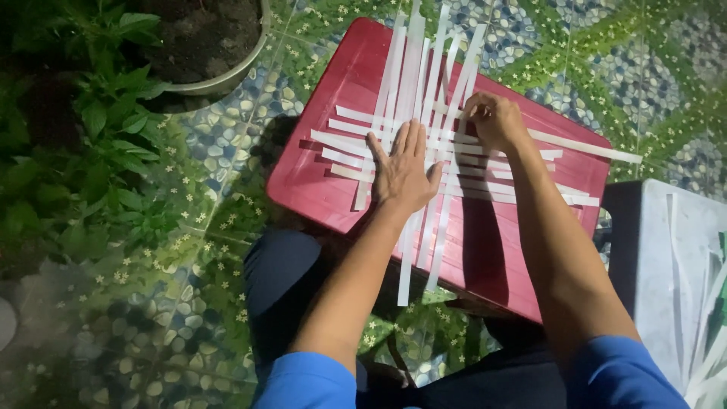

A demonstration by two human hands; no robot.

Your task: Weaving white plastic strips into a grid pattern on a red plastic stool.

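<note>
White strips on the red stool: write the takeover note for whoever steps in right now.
Left hand: flat, palm down, pressing the crossed white strips onto the red stool top. It holds nothing in a grip.
Right hand: fingers curled at the upper right of the weave, pinching a strip there.
Done: several long strips run away from the person, and several cross strips are interlaced through them.
Left: strip ends stick out loose on all sides, and one long strip trails off to the right.
More pale strips lie on the grey surface at right.

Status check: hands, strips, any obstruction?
Left hand flat on woven white flat strips. Right hand pinching one strip. Red plastic stool top beneath; nothing obstructing.
</note>
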